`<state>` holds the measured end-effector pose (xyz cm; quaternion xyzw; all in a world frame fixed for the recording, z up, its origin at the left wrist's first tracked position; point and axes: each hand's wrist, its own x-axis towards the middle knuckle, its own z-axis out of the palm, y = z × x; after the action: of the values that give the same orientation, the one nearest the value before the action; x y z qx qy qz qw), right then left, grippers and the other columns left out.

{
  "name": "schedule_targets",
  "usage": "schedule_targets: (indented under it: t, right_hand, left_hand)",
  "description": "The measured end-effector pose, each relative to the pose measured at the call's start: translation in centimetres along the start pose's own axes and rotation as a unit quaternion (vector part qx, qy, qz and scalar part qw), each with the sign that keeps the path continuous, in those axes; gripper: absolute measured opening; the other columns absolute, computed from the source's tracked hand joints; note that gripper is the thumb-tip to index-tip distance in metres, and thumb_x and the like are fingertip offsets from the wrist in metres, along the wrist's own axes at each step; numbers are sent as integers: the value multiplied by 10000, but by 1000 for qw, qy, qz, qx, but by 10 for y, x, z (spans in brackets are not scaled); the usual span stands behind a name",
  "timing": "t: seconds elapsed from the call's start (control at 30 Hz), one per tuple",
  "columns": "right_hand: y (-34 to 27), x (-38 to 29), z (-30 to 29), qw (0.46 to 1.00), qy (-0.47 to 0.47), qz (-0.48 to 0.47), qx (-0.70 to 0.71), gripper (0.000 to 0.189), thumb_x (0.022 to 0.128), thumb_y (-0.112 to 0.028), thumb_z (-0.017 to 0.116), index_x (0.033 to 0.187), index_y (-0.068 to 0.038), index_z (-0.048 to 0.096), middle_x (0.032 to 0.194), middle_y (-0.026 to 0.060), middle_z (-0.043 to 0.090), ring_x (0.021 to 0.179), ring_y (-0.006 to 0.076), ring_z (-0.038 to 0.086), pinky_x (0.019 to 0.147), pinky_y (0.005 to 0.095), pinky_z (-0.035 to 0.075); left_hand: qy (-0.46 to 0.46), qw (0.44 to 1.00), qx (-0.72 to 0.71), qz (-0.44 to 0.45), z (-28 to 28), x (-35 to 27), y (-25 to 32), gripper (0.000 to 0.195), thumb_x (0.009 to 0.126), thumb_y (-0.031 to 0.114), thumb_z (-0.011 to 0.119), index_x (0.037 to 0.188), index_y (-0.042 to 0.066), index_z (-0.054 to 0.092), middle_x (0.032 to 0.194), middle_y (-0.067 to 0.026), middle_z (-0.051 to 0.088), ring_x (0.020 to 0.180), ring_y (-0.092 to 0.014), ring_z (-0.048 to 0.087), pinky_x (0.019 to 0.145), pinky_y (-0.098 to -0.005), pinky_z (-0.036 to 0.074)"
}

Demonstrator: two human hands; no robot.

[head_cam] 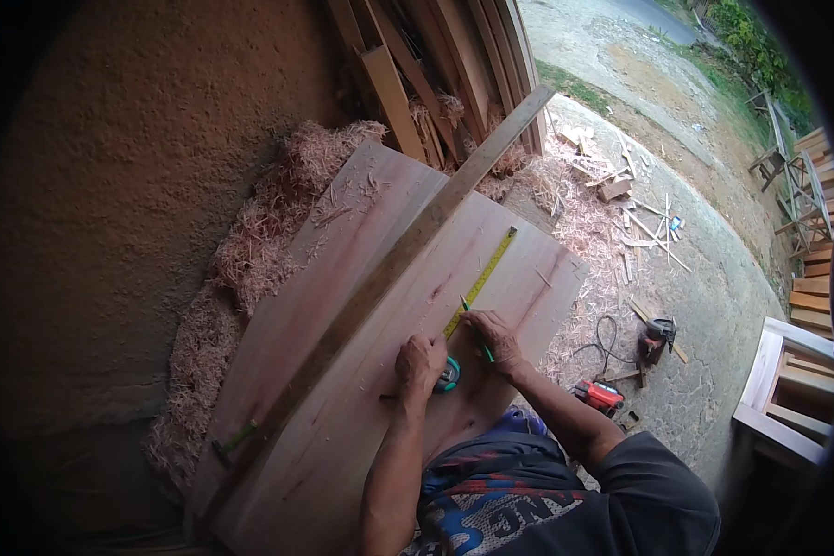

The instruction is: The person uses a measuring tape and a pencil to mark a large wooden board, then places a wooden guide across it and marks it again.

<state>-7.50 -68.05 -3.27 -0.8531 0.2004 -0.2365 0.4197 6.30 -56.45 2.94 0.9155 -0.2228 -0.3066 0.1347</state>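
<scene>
A wide panel of pale, pink-streaked wood (403, 306) lies before me. My left hand (420, 365) grips a teal and black tape measure (449, 376) low on the panel. Its yellow blade (486, 270) runs out flat over the wood toward the far edge. Beside the blade, my right hand (493, 338) holds a green pencil (486, 352), with the tip close to the tape's markings. To the left of both hands, a long, narrow wooden board (389, 285) crosses the panel and sticks out past its far edge.
A hammer-like tool with a green handle (240, 436) lies at the panel's lower left. Wood shavings (250, 257) heap along the rough wall (146, 174). Planks (459, 62) lean at the back. A red power tool (600, 397), a corded power tool (657, 338) and a wooden frame (757, 389) stand right.
</scene>
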Motion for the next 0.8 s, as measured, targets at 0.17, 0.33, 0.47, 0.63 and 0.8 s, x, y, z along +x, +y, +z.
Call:
schedule_targets:
  t: [0.17,0.33,0.47,0.63,0.8]
  right_hand:
    - [1,1,2,1000,0,10,-8,385,860,-65,552,1243,-93,585,1183,98,637,1098,292,594,948,371,486]
    - [-1,2,0,1000,-11,10,-24,390,845,-50,557,1231,-100,587,1191,92,636,1100,290,594,947,365,487]
    - [-6,3,-2,999,-16,6,-33,440,808,-24,574,1241,-105,578,1195,91,633,1099,292,593,942,366,490]
    - [-10,2,-6,1000,-19,16,-9,562,716,-8,639,1263,-114,561,1210,87,622,1105,306,585,951,378,488]
    - [-11,1,-5,999,-24,30,9,652,649,5,676,1275,-125,551,1215,90,611,1119,315,574,957,390,484]
  left_hand:
    - [1,1000,-12,-4,-5,-5,5,450,897,374,525,902,-29,724,929,-305,674,904,-458,671,818,-499,538]
    - [21,1000,-2,8,4,-1,-2,449,900,373,523,891,-29,722,923,-285,683,891,-452,677,809,-504,539]
    - [23,1000,-6,13,2,-3,-1,435,902,365,521,885,-18,726,919,-275,687,877,-443,682,792,-497,545]
    - [26,999,-22,8,1,-6,2,397,894,354,536,881,12,737,916,-271,689,876,-431,687,779,-486,552]
    - [41,999,-31,10,3,-6,-1,382,885,348,548,874,16,738,914,-266,692,861,-424,691,767,-481,559]
